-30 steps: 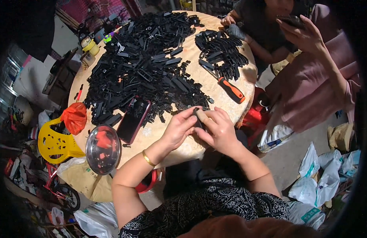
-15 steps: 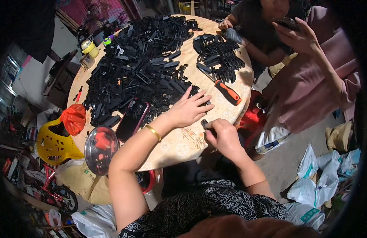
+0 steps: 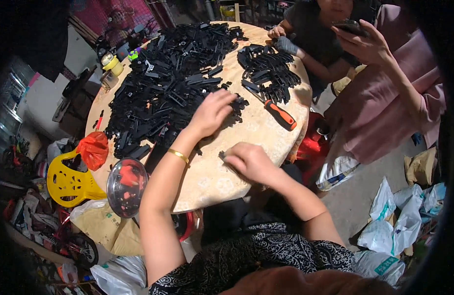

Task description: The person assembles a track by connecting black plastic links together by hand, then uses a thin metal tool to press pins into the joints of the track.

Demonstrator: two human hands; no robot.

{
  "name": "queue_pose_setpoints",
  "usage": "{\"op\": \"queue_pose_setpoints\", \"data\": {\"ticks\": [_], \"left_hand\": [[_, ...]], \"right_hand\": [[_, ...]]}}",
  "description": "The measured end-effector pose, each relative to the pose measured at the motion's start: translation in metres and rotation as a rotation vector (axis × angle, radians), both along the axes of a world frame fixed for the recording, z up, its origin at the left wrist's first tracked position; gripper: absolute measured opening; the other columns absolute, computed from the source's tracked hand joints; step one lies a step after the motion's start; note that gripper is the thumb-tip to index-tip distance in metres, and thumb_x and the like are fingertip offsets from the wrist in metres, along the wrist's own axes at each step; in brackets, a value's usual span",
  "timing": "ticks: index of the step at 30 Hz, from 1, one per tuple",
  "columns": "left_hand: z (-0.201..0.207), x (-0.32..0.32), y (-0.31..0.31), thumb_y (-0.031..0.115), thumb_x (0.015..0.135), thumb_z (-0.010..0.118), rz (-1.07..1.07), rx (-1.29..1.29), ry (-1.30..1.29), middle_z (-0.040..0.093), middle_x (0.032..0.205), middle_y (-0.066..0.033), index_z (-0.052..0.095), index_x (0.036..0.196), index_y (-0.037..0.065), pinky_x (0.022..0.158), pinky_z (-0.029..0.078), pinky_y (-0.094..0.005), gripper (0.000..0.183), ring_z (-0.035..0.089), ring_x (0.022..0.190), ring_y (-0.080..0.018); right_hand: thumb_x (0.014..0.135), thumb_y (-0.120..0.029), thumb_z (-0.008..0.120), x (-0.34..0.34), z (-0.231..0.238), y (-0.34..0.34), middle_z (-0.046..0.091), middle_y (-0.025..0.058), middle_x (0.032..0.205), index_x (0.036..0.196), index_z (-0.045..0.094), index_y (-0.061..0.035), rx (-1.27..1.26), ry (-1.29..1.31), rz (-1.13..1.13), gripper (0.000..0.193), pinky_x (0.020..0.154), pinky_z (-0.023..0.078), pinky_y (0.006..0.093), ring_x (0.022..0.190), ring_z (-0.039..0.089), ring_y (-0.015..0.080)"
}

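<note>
A large heap of black plastic parts (image 3: 163, 83) covers much of the round table (image 3: 207, 189). At the heap's near right edge is my left hand (image 3: 211, 113), its fingers stretched over the parts and a little blurred; I see nothing held in it. Low over the bare tabletop, my right hand (image 3: 250, 160) pinches a small black plastic piece (image 3: 222, 155) whose exact kind cannot be made out. A screwdriver (image 3: 280, 115) with an orange and black handle lies to the right, its shaft against a smaller pile of curved black parts (image 3: 271, 71).
A clear bowl (image 3: 126, 194) and a red plastic bag (image 3: 93, 150) sit at the left edge, near a yellow chair (image 3: 70, 184). Across the table is a person with a gloved hand (image 3: 286, 45); another holds a phone (image 3: 352, 27). White bags (image 3: 379, 231) lie on the floor at right.
My left hand has moved left and away from me onto the heap, its fingers less spread. My right hand has come left over the table with the small black piece.
</note>
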State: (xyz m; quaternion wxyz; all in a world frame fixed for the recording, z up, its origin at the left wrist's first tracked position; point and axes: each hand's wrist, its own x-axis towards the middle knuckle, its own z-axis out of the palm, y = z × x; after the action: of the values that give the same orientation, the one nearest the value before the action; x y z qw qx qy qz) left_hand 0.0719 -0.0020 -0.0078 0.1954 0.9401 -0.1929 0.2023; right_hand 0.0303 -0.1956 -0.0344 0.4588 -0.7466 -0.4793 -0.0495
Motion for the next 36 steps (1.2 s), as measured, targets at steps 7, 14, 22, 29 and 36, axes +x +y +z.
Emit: {"op": "queue_pose_setpoints", "data": {"ticks": [7, 14, 22, 29, 36], "left_hand": [[0.0, 0.009, 0.031, 0.0, 0.075, 0.051, 0.154, 0.153, -0.166, 0.054, 0.114, -0.0122, 0.058, 0.106, 0.006, 0.093, 0.037, -0.0414, 0.033, 0.047, 0.107, -0.0308], [0.007, 0.025, 0.016, 0.0, 0.076, 0.046, 0.318, 0.406, 0.144, 0.05, 0.113, -0.0108, 0.052, 0.115, 0.011, 0.091, 0.035, -0.0434, 0.041, 0.045, 0.108, -0.0271], [0.009, 0.041, 0.024, -0.004, 0.071, 0.048, 0.249, 0.257, 0.347, 0.047, 0.116, -0.0127, 0.049, 0.112, 0.008, 0.09, 0.037, -0.0384, 0.043, 0.043, 0.11, -0.0301], [0.025, 0.047, 0.034, 0.006, 0.068, 0.065, 0.29, 0.408, 0.373, 0.048, 0.107, -0.0165, 0.056, 0.105, 0.007, 0.089, 0.04, -0.04, 0.038, 0.046, 0.104, -0.0331], [0.03, 0.018, 0.033, 0.013, 0.062, 0.074, 0.294, 0.232, 0.21, 0.054, 0.09, -0.0172, 0.047, 0.09, 0.004, 0.079, 0.043, -0.0387, 0.04, 0.051, 0.092, -0.0333]], "right_hand": [[0.075, -0.002, 0.051, 0.071, 0.006, 0.005, 0.057, 0.0194, 0.083, 0.088, 0.06, 0.0027, -0.135, -0.168, -0.349, 0.016, 0.07, 0.048, 0.039, 0.077, 0.058, 0.033], [0.07, 0.001, 0.048, 0.12, -0.021, 0.03, 0.053, 0.0178, 0.08, 0.075, 0.058, 0.002, -0.325, -0.366, -0.454, 0.011, 0.071, 0.047, 0.0373, 0.079, 0.055, 0.0323], [0.068, -0.001, 0.052, 0.107, -0.02, 0.023, 0.052, 0.0166, 0.077, 0.074, 0.056, 0.0003, -0.256, -0.362, -0.515, 0.008, 0.067, 0.047, 0.0379, 0.078, 0.056, 0.0311], [0.069, -0.003, 0.053, 0.104, -0.022, 0.02, 0.052, 0.0169, 0.078, 0.082, 0.055, -0.0014, -0.282, -0.306, -0.505, 0.013, 0.066, 0.047, 0.039, 0.076, 0.056, 0.0326], [0.071, -0.001, 0.053, 0.103, -0.018, 0.021, 0.051, 0.0183, 0.083, 0.082, 0.053, -0.0003, 0.158, -0.084, -0.369, 0.011, 0.067, 0.046, 0.0398, 0.077, 0.054, 0.0354]]}}
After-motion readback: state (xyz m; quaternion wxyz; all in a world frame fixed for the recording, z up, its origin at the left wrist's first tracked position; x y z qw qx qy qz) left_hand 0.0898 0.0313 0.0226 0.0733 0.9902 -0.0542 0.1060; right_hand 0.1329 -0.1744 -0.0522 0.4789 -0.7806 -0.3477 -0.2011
